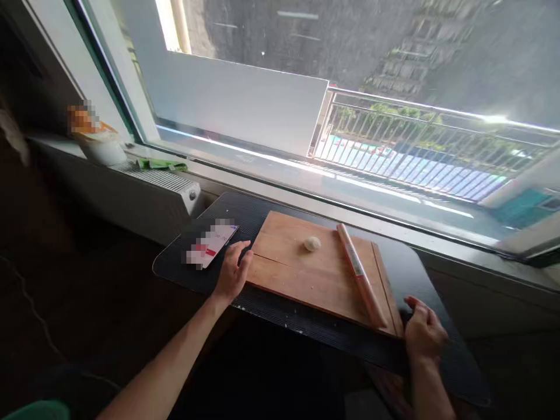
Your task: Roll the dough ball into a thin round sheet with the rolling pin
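A wooden board (286, 274) lies on a small dark table, with a small pale ball, like dough, (312, 244) near its middle. Across the board's right part rests a rolling pin (359, 271) with a label on it. My left hand (234, 271) is at the board's left edge, fingers stretched and apart, holding nothing. Just beyond the board's near right corner, my right hand (424, 329) hovers over or rests on the table; its fingers are loosely bent and nothing shows in them. Whether either hand touches the board I cannot tell.
A phone (214, 246) lies on the dark table (175, 262), left of my left hand. Behind the table run a window and its sill (280, 195). At the left, a radiator (144, 198) carries a white pot (105, 149) and a green cloth (161, 165).
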Demonstrator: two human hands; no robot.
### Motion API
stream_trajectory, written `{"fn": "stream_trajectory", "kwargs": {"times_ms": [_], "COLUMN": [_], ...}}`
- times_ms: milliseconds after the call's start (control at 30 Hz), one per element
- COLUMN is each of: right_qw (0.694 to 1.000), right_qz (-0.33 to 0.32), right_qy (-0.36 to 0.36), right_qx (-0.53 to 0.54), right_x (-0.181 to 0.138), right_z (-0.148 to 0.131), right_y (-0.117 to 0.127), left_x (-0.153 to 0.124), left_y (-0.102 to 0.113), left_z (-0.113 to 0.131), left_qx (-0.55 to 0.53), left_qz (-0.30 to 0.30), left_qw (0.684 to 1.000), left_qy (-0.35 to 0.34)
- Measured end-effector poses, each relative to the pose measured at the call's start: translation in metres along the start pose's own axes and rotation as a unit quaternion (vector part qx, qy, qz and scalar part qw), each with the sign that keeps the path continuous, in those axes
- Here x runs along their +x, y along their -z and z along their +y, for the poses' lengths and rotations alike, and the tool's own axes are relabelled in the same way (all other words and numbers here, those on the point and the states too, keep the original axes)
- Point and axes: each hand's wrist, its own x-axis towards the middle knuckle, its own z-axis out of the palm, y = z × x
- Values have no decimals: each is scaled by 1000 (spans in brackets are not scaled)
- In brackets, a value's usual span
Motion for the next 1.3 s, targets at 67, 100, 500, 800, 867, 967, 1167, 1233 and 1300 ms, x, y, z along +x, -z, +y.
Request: {"fn": "stream_trajectory", "kwargs": {"times_ms": [67,100,500,800,867,967,1167,1233,1300], "right_qw": [1000,1000,1000,1000,1000,1000,1000,1000,1000], "right_qz": [0,0,7,5,5,5,1,2,5], "right_qy": [-5,-7,-8,0,0,6,4,3,7], "right_qx": [-1,-2,-7,7,7,9,6,8,14], "right_x": [0,0,6,10,10,9,8,9,10], "right_z": [-1,-1,6,15,14,13,12,13,15], "right_y": [1,2,1,0,0,1,1,1,0], "left_x": [0,0,0,-1,-1,-1,-2,-2,-2], "left_y": [-1,-1,-4,-4,-3,-4,-5,-4,-4], "left_z": [1,1,-3,-1,-1,-1,-1,-1,-1], "left_qx": [1,1,13,18,19,16,12,13,13], "left_qz": [4,6,31,29,30,33,34,34,33], "left_qw": [1000,1000,998,998,998,998,998,998,998], "left_qy": [-2,-4,-47,-48,-48,-49,-52,-52,-49]}}
